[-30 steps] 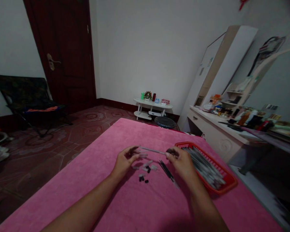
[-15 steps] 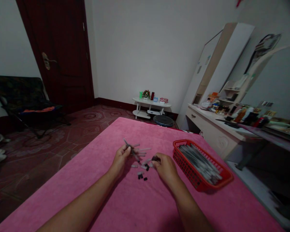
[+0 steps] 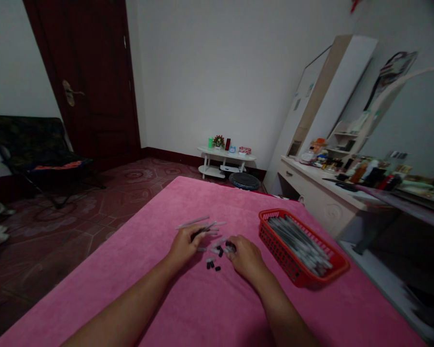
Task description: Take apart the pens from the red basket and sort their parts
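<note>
My left hand (image 3: 185,246) is closed on a slim grey pen (image 3: 210,225), whose lower part the fingers hide. Pale clear tubes (image 3: 193,221) show just beyond that hand, slightly blurred. To the right, my right hand (image 3: 246,256) has its fingertips pinched around a small black cap (image 3: 230,245). Between and in front of the hands, short clear pieces (image 3: 214,250) and loose black caps (image 3: 217,268) lie scattered on the pink cloth (image 3: 198,308).
A red plastic basket (image 3: 278,253) full of grey pens (image 3: 300,243) stands right of my right hand. Beyond the bed-like pink surface are a black round stool (image 3: 244,180) and a low white table (image 3: 226,153). A dressing table (image 3: 321,193) runs along the right.
My left hand has turned over, palm more downward, and the pen in it has swung to point up and right. My right hand has shifted slightly down, still pinching the black cap.
</note>
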Demonstrator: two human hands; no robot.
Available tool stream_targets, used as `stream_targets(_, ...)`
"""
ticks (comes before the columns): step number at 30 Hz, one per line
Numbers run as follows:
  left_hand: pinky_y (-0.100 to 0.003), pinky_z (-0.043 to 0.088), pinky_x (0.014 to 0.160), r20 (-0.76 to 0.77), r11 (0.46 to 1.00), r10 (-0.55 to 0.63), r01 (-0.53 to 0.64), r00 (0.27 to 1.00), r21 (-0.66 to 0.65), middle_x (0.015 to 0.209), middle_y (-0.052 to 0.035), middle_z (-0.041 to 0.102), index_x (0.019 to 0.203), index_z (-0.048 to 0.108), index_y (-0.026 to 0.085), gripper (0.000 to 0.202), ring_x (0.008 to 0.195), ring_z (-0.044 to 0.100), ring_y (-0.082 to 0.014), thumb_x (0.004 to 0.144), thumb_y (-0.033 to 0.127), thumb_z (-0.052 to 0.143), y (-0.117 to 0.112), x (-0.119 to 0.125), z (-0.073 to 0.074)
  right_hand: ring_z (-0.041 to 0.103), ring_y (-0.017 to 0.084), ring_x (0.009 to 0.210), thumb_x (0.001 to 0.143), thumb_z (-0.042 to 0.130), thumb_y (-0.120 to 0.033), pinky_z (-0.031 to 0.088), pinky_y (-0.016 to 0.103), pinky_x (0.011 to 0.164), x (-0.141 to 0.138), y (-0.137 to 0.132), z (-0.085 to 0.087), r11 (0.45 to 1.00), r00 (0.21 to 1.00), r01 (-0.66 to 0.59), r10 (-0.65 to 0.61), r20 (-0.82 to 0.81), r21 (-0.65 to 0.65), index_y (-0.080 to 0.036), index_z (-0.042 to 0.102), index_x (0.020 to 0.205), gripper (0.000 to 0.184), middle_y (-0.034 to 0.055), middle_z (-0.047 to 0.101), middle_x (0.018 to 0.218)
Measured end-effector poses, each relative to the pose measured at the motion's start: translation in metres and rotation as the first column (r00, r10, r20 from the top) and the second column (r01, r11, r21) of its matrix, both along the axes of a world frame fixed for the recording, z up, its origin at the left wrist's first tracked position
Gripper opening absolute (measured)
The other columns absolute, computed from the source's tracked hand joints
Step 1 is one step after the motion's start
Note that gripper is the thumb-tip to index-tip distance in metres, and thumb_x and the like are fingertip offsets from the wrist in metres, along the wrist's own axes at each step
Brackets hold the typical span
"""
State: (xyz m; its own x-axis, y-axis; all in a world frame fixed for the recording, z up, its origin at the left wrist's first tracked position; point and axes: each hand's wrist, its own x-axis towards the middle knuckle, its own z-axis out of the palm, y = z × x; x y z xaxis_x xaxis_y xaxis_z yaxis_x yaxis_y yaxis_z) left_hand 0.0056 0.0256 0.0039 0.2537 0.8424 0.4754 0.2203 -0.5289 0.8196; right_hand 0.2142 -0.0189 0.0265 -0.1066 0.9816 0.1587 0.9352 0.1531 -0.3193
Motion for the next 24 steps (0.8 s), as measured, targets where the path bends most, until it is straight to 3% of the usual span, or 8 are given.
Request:
stream_targets(9, -0.040, 0.047, 0.096, -0.176, 0.996, -0.014, 0.029, 0.984, 0.086, 0.114, -0.0075, 0.070, 0.113, 0.070, 0.023, 0.031, 0.106, 0.064, -0.0233, 0.088, 0.026, 0.051, -0.002, -0.001, 0.000, 0.061, 0.015, 0.066, 0.062, 0.075, -0.021, 0.037, 0.023, 0.058, 0.010, 0.005, 0.009, 0.995, 0.980, 0.033, -0.050, -0.193, -0.093, -0.018, 0.067, 0.068, 0.010, 0.0032, 0.069, 0.069)
stream_targets(11, -0.040, 0.047, 0.096, -0.195, 0.995, -0.018, 0.036, 0.981, 0.089, 0.114, -0.0076, 0.070, 0.113, 0.069, 0.023, 0.031, 0.106, 0.063, -0.0233, 0.089, 0.027, 0.051, -0.003, -0.002, 0.002, 0.060, 0.015, 0.060, 0.065, 0.071, -0.024, 0.038, 0.024, 0.056, 0.010, 0.006, 0.014, 0.997, 0.938, 0.044, -0.063, -0.341, -0.065, -0.017, 0.065, 0.066, 0.009, 0.0024, 0.067, 0.063)
stream_targets(13, -0.039, 0.047, 0.096, -0.204, 0.994, -0.021, 0.043, 0.979, 0.101, 0.114, -0.0069, 0.070, 0.114, 0.069, 0.024, 0.031, 0.106, 0.063, -0.0231, 0.089, 0.028, 0.050, -0.005, -0.002, 0.004, 0.061, 0.015, 0.056, 0.071, 0.065, -0.028, 0.042, 0.024, 0.054, 0.009, 0.008, 0.019, 0.998, 0.791, 0.045, -0.066, -0.609, -0.049, -0.017, 0.063, 0.070, 0.012, 0.0023, 0.065, 0.061)
stream_targets(15, -0.039, 0.046, 0.096, -0.212, 0.991, -0.033, 0.059, 0.977, 0.117, 0.116, -0.0060, 0.069, 0.116, 0.067, 0.026, 0.032, 0.107, 0.063, -0.0228, 0.090, 0.029, 0.051, -0.005, -0.001, 0.004, 0.063, 0.016, 0.058, 0.072, 0.064, -0.035, 0.046, 0.025, 0.053, 0.005, 0.008, 0.024, 0.997, 0.541, 0.043, -0.072, -0.838, -0.058, -0.016, 0.062, 0.078, 0.020, 0.0037, 0.067, 0.066)
stream_targets(17, -0.039, 0.046, 0.097, -0.212, 0.989, -0.049, 0.078, 0.976, 0.129, 0.117, -0.0052, 0.068, 0.118, 0.066, 0.027, 0.032, 0.109, 0.062, -0.0228, 0.090, 0.029, 0.051, -0.005, -0.001, 0.005, 0.067, 0.017, 0.062, 0.067, 0.070, -0.041, 0.050, 0.025, 0.055, 0.003, 0.008, 0.028, 0.996, 0.325, 0.028, -0.087, -0.942, -0.082, -0.016, 0.062, 0.082, 0.030, 0.0057, 0.070, 0.072)
stream_targets(18, -0.039, 0.046, 0.097, -0.211, 0.988, -0.057, 0.086, 0.976, 0.131, 0.118, -0.0049, 0.068, 0.119, 0.066, 0.027, 0.032, 0.110, 0.062, -0.0228, 0.090, 0.029, 0.051, -0.006, -0.001, 0.005, 0.068, 0.017, 0.064, 0.064, 0.074, -0.042, 0.052, 0.025, 0.057, 0.002, 0.007, 0.030, 0.995, 0.254, 0.016, -0.096, -0.963, -0.095, -0.016, 0.063, 0.083, 0.035, 0.0066, 0.070, 0.074)
stream_targets(21, -0.039, 0.047, 0.096, -0.201, 0.987, -0.062, 0.090, 0.978, 0.132, 0.118, -0.0047, 0.068, 0.118, 0.066, 0.027, 0.032, 0.109, 0.062, -0.0226, 0.091, 0.030, 0.051, -0.006, -0.001, 0.005, 0.069, 0.017, 0.064, 0.056, 0.081, -0.042, 0.054, 0.025, 0.057, 0.002, 0.005, 0.032, 0.991, 0.133, 0.011, -0.137, -0.982, -0.137, -0.015, 0.064, 0.083, 0.041, 0.0077, 0.071, 0.075)
stream_targets(24, -0.038, 0.048, 0.095, -0.188, 0.987, -0.065, 0.091, 0.980, 0.132, 0.116, -0.0050, 0.069, 0.117, 0.067, 0.027, 0.031, 0.107, 0.064, -0.0226, 0.090, 0.031, 0.051, -0.007, 0.000, 0.005, 0.069, 0.017, 0.062, 0.054, 0.082, -0.043, 0.054, 0.024, 0.054, 0.003, 0.004, 0.031, 0.986, 0.096, 0.023, -0.164, -0.982, -0.163, -0.015, 0.065, 0.082, 0.043, 0.0078, 0.072, 0.076)
